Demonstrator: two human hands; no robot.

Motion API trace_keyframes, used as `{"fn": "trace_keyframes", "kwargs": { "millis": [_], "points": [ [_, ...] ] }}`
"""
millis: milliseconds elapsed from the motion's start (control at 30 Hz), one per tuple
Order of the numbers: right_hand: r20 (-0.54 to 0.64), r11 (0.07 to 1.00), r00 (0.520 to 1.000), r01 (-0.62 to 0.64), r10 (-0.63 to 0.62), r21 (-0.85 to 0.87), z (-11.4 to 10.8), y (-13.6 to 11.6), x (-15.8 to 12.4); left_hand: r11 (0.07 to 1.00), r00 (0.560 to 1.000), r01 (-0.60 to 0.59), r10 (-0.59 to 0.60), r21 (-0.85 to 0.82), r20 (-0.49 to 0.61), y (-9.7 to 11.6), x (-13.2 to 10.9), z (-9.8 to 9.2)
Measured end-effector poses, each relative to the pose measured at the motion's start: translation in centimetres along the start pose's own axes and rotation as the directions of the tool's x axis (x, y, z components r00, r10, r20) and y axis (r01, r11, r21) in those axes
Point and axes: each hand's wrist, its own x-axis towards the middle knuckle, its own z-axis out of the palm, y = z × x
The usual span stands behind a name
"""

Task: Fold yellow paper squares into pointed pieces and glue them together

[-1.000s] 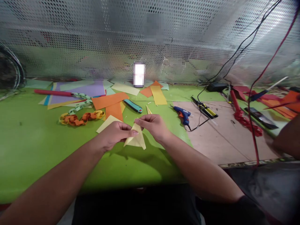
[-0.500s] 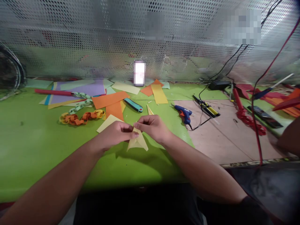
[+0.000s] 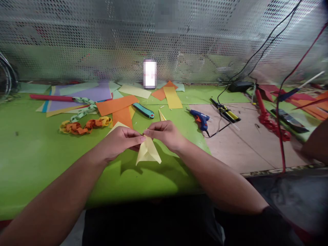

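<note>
A folded piece of pale yellow paper [image 3: 148,153] hangs just above the green table [image 3: 38,153], near its front edge. My left hand [image 3: 120,139] pinches the paper's top corner from the left. From the right, my right hand [image 3: 165,133] pinches the same top corner, and the fingertips of both hands nearly meet. Another pale yellow sheet [image 3: 115,126] lies partly hidden behind my left hand.
Orange [image 3: 116,106], purple [image 3: 98,94] and yellow [image 3: 172,97] sheets lie behind the hands, with a paper chain [image 3: 84,124], a teal cutter [image 3: 144,110] and a blue glue gun [image 3: 201,119]. Cables and red scraps [image 3: 269,121] cover the right side. Another person's arm [image 3: 314,145] is at far right.
Both hands stay pinched on the yellow paper; the fingers have shifted slightly at its top corner and the paper now hangs a little lower and more spread.
</note>
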Motion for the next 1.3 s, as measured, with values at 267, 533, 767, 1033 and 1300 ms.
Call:
{"fn": "trace_keyframes", "kwargs": {
  "millis": [267, 533, 767, 1033, 1300],
  "points": [
    [-0.130, 0.994, 0.990, 0.071, -0.060, 0.078, -0.3, -0.6, 0.3, 0.999, 1.000, 0.010, -0.009, 0.048, -0.027, -0.1, 0.1, 0.0],
    [-0.257, 0.986, 0.963, 0.114, -0.080, 0.121, -1.9, -1.9, 0.5, 0.991, 0.996, 0.024, -0.036, 0.133, 0.084, 0.6, -0.6, -0.4],
    [-0.313, 0.976, 0.945, 0.150, -0.095, 0.156, -2.7, -2.1, 0.8, 0.977, 0.983, -0.003, -0.036, 0.214, 0.181, 1.1, -1.1, -1.5],
    [-0.134, 0.989, 0.982, 0.140, -0.134, 0.037, -2.5, -1.5, 0.6, 0.995, 0.997, 0.006, -0.014, 0.101, 0.073, 0.5, -0.1, -2.1],
    [-0.063, 0.994, 0.995, 0.070, -0.075, -0.082, -0.7, -0.3, 0.3, 0.996, 1.000, -0.011, 0.012, 0.090, -0.015, -0.6, 0.6, 0.1]
  ]
}}
